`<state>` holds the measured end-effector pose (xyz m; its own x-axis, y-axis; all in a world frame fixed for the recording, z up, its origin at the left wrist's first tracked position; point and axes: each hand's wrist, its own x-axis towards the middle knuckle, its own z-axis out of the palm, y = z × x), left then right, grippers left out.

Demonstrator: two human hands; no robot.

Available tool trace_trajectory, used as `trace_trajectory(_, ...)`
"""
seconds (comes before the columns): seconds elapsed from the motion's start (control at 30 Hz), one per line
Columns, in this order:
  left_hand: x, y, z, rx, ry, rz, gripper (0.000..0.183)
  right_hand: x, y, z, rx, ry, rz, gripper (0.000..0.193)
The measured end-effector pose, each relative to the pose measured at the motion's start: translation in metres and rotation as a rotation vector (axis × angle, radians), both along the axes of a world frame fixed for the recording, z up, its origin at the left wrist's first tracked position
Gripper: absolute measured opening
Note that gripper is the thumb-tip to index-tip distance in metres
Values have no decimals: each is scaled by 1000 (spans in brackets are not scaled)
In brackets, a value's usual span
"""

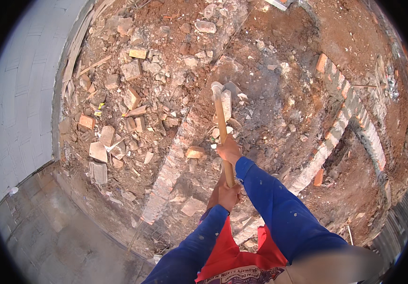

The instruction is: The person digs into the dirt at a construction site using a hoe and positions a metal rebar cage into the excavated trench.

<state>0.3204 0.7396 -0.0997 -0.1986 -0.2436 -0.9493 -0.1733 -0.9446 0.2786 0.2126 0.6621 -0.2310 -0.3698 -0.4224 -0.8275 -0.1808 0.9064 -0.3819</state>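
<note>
Both of my hands are wrapped round the wooden handle of a hoe (220,111), which points away from me over the rubble. My left hand (229,197) grips the near end, close to my red shorts. Farther up the handle, my right hand (229,149) is closed round it. The hoe's grey metal blade (232,88) is down at the dirt, and how deep it sits I cannot tell. A pale oblong chunk (227,105) lies just beside the handle below the blade. An orange-tan brick piece (195,152) rests left of my right hand.
Broken bricks and stones (131,70) cover the ground at left. A low masonry strip (168,180) runs diagonally left of me; another brick footing (329,142) branches at right beside dug soil. A grey block wall (24,90) borders the far left, with paving (71,236) at lower left.
</note>
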Motion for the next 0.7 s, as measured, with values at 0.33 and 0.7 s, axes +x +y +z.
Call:
trace_trajectory(0.33,161,71,108,-333,-617,-905,31,103,83,126,34,-630,-386,46)
trace_trajectory(0.7,-49,-44,-62,-48,386,409,8,-58,-94,-11,-253,78,79,54)
